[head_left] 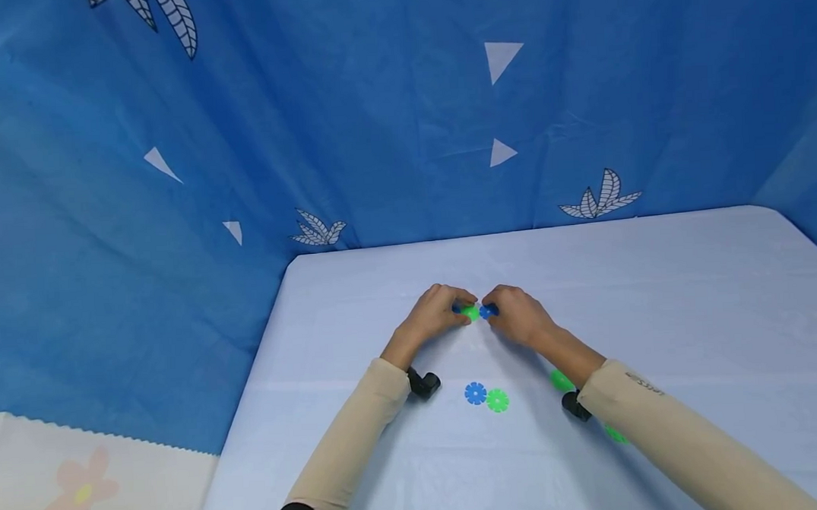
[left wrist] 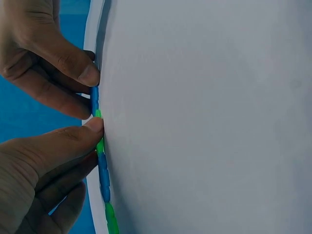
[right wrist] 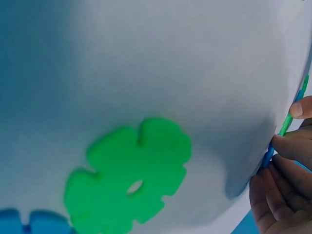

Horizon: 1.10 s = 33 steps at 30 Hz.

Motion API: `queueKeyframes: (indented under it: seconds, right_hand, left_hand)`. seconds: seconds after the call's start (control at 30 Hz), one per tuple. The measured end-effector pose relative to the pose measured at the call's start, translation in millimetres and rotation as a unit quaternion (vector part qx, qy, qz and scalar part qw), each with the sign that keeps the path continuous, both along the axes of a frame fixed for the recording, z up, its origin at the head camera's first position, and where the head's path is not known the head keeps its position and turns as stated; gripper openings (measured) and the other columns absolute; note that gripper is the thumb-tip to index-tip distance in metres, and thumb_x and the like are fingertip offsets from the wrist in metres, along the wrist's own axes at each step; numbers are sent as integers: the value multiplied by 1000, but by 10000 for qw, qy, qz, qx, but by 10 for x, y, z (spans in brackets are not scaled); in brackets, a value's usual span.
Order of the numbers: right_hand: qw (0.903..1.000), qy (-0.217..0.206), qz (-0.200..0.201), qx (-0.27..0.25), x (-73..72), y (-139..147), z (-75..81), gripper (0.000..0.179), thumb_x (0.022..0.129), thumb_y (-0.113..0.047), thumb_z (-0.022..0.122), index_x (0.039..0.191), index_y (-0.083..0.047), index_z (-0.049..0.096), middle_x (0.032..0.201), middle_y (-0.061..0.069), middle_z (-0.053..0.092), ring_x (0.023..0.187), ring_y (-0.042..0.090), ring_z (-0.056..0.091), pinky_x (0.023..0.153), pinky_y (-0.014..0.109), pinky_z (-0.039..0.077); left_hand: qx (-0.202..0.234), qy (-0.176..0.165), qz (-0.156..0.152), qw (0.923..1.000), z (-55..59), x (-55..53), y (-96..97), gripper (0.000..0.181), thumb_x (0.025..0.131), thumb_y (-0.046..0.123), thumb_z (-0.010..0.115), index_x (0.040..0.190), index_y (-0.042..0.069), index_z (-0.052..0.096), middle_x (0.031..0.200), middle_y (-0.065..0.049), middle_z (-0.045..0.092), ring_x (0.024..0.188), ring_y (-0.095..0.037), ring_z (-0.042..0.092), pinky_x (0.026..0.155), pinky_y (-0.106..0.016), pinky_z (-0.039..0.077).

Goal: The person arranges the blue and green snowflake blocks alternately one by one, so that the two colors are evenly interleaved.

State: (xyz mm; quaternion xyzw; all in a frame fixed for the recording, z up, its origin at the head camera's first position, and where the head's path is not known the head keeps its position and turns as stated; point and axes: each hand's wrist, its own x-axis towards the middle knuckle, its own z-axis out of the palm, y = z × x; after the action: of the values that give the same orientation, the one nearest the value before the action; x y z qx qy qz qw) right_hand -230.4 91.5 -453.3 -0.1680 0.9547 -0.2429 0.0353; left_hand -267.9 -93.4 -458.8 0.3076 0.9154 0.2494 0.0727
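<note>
blue cloth hangs behind the white table. over it my left hand pinches a green disc, thumb closed to fingers; my right hand likewise pinches a blue disc beside it; whether they join, i can't tell. more pieces run past my left thumb, cut off in the left wrist view. nearer me lie a blue piece and a green piece; my right arm, its sleeve print too small to read, partly hides other green ones.

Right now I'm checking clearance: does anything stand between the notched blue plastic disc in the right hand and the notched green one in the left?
Nothing visible: in the left wrist view, the blue disc and green disc appear to meet.
</note>
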Motion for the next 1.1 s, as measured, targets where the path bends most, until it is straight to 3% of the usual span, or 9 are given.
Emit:
queueKeyframes:
  seconds: [0.63, 1.1]
  right_hand:
    - [9999, -72, -61, 77, 2, -9, 6, 35, 86, -4, 74, 119, 5, 67, 119, 19, 64, 114, 35, 60, 95, 48, 50]
    - [9992, -373, 23, 125, -2, 21, 55, 40, 85, -4, 74, 122, 6, 64, 122, 20, 62, 116, 35, 59, 97, 48, 48]
  left_hand:
    - [-21, -15, 13, 10000, 28, 11, 5, 36, 83, 13, 80, 118, 7, 73, 113, -4, 72, 103, -14, 66, 93, -28, 49]
    - [-30, -82, 72, 9999, 40, 1, 24, 36, 82, 12, 81, 117, 7, 73, 110, -5, 73, 103, -15, 66, 92, -29, 50]
